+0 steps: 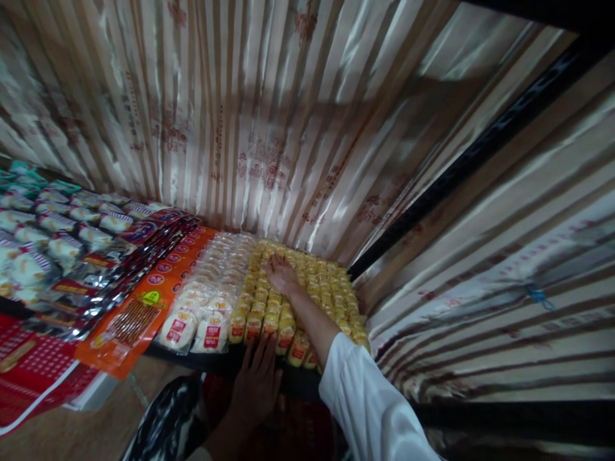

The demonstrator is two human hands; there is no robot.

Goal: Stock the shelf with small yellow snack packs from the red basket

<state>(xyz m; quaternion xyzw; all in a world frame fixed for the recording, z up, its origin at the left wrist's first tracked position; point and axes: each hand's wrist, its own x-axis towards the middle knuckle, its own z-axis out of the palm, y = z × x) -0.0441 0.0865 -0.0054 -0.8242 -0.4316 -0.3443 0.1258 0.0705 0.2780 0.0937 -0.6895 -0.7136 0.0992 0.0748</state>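
Observation:
Rows of small yellow packaged snacks (314, 282) stand closely packed on a shelf. My right hand (281, 274) reaches over them and lies palm down on the rear left rows, with its fingers stretched out. At the shelf's front edge, my left hand (259, 368) has its fingers extended, their tips against the front yellow packs. Neither hand appears to grip anything. Just to the left stand rows of clear-wrapped round pale snacks (211, 326) with red labels.
Farther left lie orange snack packs (129, 320), dark shiny packets (125, 269) and white wrapped packs (52, 224). A red basket (43, 384) with a white handle is below them. Pleated printed sheeting (269, 115) hangs behind, and a black metal post (461, 166) slants at the right.

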